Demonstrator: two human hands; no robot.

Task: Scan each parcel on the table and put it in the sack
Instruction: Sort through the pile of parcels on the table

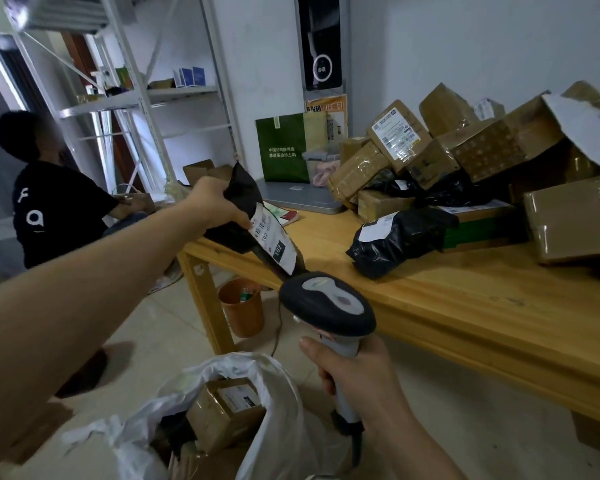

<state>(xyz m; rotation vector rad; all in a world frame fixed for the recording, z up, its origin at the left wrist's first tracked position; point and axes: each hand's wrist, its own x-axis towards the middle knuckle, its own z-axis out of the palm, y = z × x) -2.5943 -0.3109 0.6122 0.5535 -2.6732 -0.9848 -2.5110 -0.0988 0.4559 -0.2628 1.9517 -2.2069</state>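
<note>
Parcel (272, 241) near scanner (329, 303); bin (244, 311) beneath table (471, 306)

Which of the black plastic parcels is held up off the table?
The black parcel gripped in the left hand, beside the scanner; the other black parcels lie on the table.

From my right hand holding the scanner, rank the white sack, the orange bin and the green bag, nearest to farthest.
1. White sack: just left of the right hand, slightly below it.
2. Orange bin: farther out, under the left end of the table.
3. Green bag: upright at the table's far end.
</note>
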